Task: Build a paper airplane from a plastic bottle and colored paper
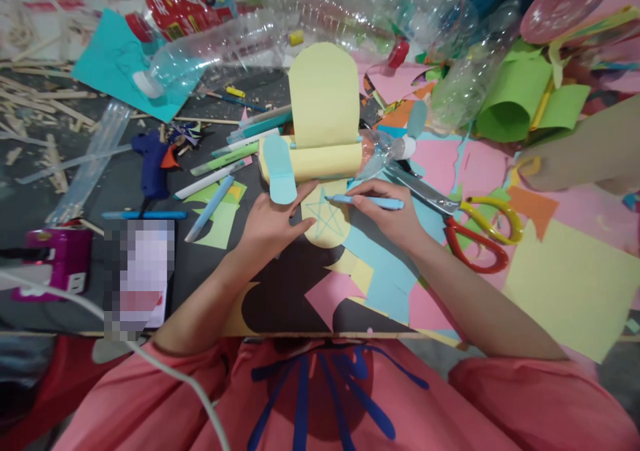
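My right hand [383,212] grips a light blue marker [373,202], its tip on a rounded yellow paper flap [327,239]. A blue five-pointed star drawn in lines shows on that flap. My left hand [273,228] lies with fingers apart at the flap's left edge, thumb and fingertips touching the paper. Above both hands is a plastic bottle [377,152] wrapped in yellow paper, its white cap facing right. A second yellow flap [325,94] extends from its far side. A light blue paper strip [281,170] sits at the wrapped bottle's left end.
Large scissors [450,211] with red and yellow handles lie right of my right hand. Several markers [233,158] and a blue glue gun [153,161] are on the left, near a phone [145,274]. Clear bottles [215,48] line the back. A person's arm [590,144] reaches in from the right.
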### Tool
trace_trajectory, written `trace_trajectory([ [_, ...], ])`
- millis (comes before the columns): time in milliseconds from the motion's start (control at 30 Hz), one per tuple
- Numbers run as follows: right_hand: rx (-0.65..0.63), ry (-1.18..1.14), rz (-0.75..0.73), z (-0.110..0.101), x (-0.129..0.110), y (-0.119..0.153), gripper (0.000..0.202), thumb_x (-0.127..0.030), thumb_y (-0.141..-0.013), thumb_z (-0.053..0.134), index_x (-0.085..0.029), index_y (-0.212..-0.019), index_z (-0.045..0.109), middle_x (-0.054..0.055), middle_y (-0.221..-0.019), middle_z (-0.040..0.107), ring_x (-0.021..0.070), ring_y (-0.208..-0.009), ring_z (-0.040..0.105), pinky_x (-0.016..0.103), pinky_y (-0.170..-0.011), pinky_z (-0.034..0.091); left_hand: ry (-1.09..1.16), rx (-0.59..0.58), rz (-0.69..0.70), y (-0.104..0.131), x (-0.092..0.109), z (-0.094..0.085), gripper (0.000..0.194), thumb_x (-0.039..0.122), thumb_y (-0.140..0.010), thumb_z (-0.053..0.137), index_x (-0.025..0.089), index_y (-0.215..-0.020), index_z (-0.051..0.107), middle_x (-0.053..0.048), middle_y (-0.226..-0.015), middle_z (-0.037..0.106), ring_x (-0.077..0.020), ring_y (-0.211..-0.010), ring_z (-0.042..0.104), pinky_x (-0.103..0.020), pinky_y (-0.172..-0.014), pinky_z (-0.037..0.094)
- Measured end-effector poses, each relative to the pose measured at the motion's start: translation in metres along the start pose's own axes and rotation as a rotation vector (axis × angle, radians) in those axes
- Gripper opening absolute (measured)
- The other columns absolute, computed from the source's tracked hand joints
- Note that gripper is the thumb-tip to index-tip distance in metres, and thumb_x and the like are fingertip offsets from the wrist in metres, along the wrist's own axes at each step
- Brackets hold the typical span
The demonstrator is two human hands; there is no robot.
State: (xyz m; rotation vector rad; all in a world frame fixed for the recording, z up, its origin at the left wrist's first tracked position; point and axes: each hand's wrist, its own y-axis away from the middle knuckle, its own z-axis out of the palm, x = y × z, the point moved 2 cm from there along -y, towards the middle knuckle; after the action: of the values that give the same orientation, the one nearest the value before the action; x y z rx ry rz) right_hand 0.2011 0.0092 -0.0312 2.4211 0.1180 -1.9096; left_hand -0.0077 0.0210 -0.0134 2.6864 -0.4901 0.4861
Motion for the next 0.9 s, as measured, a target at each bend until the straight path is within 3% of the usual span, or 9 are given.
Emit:
trace_trajectory([
  [233, -0.012, 0.002, 0.008, 0.0002, -0.0025, 0.0, 0.018, -0.036, -0.078, 0.069, -0.02, -0.072, 0.07, 0.0, -0.066, 0.068, 0.0129, -0.06, 0.058, 0.027, -0.056, 0.048, 0.02, 0.013, 0.013, 0.0004, -0.0001, -0.0011, 0.057, 0.034, -0.087, 0.058, 0.027, -0.143, 0.05, 0.002, -0.075, 0.052, -0.0162, -0.071, 0.051, -0.027, -0.071, 0.039],
  [600, -0.052, 0.022, -0.012, 0.0012, -0.0035, 0.0007, 0.021, -0.041, -0.08, 0.069, -0.02, -0.075, 0.07, 0.002, -0.074, 0.072, 0.0158, -0.068, 0.064, 0.029, -0.063, 0.051, 0.011, -0.016, -0.01, 0.0005, 0.0013, -0.0019, 0.059, 0.031, -0.086, 0.059, 0.026, -0.144, 0.049, 0.001, -0.077, 0.054, -0.0169, -0.073, 0.053, -0.028, -0.074, 0.039],
  [900, -0.031, 0.034, -0.018, 0.0014, -0.0029, 0.0004, 0.021, -0.041, -0.08, 0.069, -0.02, -0.074, 0.07, 0.002, -0.072, 0.071, 0.0146, -0.064, 0.061, 0.028, -0.06, 0.05, 0.017, 0.03, 0.032, 0.0006, -0.0003, -0.0006, 0.058, 0.033, -0.086, 0.058, 0.026, -0.143, 0.051, 0.002, -0.075, 0.054, -0.0155, -0.07, 0.05, -0.026, -0.068, 0.037],
])
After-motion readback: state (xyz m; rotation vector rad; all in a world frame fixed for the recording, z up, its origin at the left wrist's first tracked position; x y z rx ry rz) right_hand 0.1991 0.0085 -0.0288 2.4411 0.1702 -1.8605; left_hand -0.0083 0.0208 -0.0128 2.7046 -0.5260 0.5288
